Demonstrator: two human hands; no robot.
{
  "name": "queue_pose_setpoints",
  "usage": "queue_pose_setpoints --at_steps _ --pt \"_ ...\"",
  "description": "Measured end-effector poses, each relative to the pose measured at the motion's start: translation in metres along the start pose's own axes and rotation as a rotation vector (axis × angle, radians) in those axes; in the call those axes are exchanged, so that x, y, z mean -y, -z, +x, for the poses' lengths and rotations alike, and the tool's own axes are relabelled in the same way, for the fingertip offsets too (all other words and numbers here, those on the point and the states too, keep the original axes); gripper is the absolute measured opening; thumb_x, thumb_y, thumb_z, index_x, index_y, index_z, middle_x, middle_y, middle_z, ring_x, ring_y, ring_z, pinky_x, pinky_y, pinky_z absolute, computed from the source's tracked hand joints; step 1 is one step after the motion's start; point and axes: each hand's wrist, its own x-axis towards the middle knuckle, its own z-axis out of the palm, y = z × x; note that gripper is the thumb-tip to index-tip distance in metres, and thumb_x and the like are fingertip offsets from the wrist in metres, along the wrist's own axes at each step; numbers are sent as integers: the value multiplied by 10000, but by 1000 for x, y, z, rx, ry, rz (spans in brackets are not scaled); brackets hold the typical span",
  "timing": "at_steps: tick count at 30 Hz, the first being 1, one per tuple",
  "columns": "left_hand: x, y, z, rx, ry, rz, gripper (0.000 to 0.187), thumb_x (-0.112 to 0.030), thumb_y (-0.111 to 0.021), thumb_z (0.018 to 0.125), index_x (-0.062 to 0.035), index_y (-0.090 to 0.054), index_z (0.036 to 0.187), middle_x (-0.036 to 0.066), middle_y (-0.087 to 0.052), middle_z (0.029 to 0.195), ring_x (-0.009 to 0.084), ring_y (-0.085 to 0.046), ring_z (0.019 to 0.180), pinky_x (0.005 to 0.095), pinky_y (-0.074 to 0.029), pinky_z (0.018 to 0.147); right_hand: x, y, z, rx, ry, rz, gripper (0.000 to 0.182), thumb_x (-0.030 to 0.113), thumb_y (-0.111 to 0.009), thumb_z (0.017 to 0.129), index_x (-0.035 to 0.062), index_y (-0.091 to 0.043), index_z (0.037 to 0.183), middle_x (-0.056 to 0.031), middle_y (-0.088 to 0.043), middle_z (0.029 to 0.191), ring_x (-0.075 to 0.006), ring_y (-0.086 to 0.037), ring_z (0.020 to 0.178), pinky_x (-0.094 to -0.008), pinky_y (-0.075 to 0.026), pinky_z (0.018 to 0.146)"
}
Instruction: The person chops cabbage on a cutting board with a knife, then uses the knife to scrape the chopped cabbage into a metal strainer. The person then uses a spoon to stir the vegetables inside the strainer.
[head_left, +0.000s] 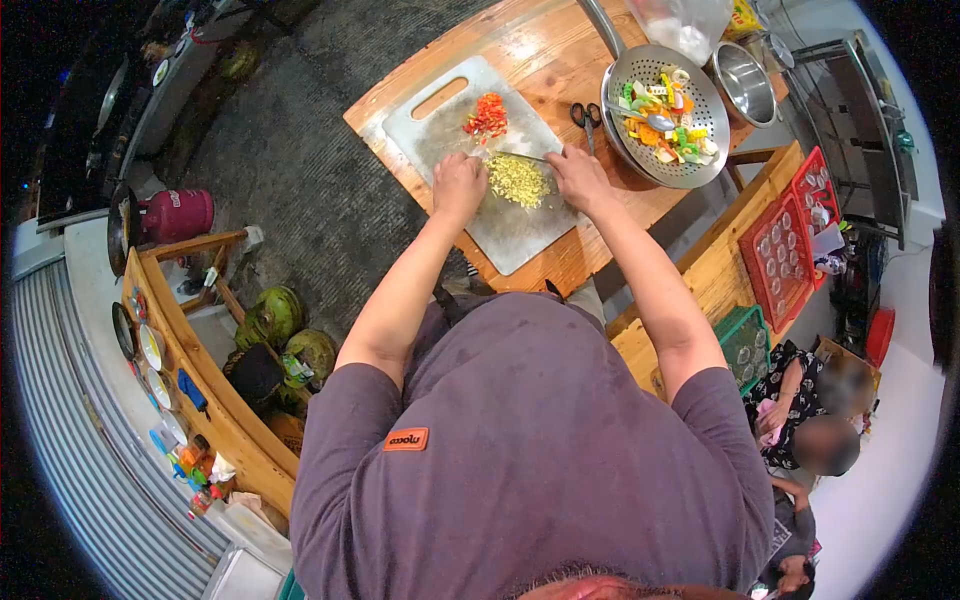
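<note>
A white cutting board (425, 140) lies on the wooden table. On it are a small heap of chopped red pieces (487, 117) and, nearer me, a spread of finely chopped pale yellow pieces (518, 182). A knife (522, 157) lies across the far side of the yellow pieces, its thin blade between my hands. My right hand (580, 180) is closed around its handle end. My left hand (460, 185) is at the left edge of the yellow pieces, fingers curled near the blade's other end; what they hold, if anything, is hidden.
Black-handled scissors (586, 116) lie right of the board. Beyond are a perforated metal pan (717, 125) of cut vegetables with a spoon, and a steel bowl (745, 85). Red crates (778, 255) and a green crate (742, 345) stand right; people (785, 395) are at lower right.
</note>
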Motion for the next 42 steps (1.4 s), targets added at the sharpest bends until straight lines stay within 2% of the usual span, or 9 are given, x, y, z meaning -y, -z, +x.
queue_pose_setpoints --at_steps 5,8,10,15,19,27,30,39,42 --pt "1 -8 4 12 -30 -44 206 -203 -707 890 -69 -785 1025 130 -692 1030 333 -621 1083 486 -497 932 3 16 -32 -44 83 -44 271 192 -559 985 166 -682 1225 -173 -624 1113 -370 -637 1056 -506 -483 886" --pt "-13 -5 5 87 -85 -53 202 -187 -699 895 -72 -783 1038 131 -688 1037 332 -619 1090 481 -495 939 3 19 -57 -74 -17 5 250 196 -559 1000 140 -675 1215 -185 -630 1099 -386 -641 1061 -520 -504 889" --pt "-21 -7 1 134 -130 -35 199 -179 -694 898 -73 -783 1042 128 -685 1037 331 -617 1093 478 -494 942 8 18 -72 -87 -188 123 239 214 -557 1023 112 -657 1215 -201 -635 1096 -410 -645 1058 -532 -531 888" --pt "-32 -12 3 86 -346 -202 182 -162 -682 916 -86 -772 1054 100 -679 1014 309 -628 1051 456 -493 934 20 -10 -89 -126 -264 152 242 245 -541 1054 87 -629 1215 -217 -629 1088 -432 -641 1052 -536 -547 877" --pt "-33 0 -2 77 -413 -246 178 -147 -687 912 -88 -763 1062 93 -679 1005 307 -635 1027 447 -495 928 34 -16 -104 -187 -273 257 237 258 -534 1067 82 -616 1201 -221 -612 1044 -451 -647 1003 -542 -546 862" --pt "-14 16 -18 31 -280 -155 172 -160 -702 935 -53 -747 1062 121 -679 999 347 -644 1011 470 -503 921 34 -32 -136 -224 -416 268 258 248 -512 1077 39 -598 1202 -229 -637 1115 -455 -653 1005 -535 -546 865" --pt "-7 13 -24 51 -287 -111 107 -154 -707 907 -76 -719 978 112 -671 967 316 -637 986 455 -482 890 50 -38 -134 -207 -362 282 253 254 -514 1079 30 -581 1177 -238 -633 1099 -468 -648 989 -548 -541 853" --pt "-3 9 -33 -89 -206 -155 138 -158 -709 904 -71 -698 1010 110 -659 975 327 -628 1014 459 -475 908 65 -25 -131 -256 -327 286 232 264 -524 1079 58 -586 1165 -212 -631 1079 -462 -661 944 -545 -553 808" --pt "6 13 -35 -13 -167 -155 130 -148 -700 903 -69 -696 1005 114 -662 984 333 -627 1021 465 -475 915 70 -25 -134 -289 -305 266 231 263 -527 1078 65 -593 1176 -202 -631 1082 -453 -665 929 -536 -560 794"
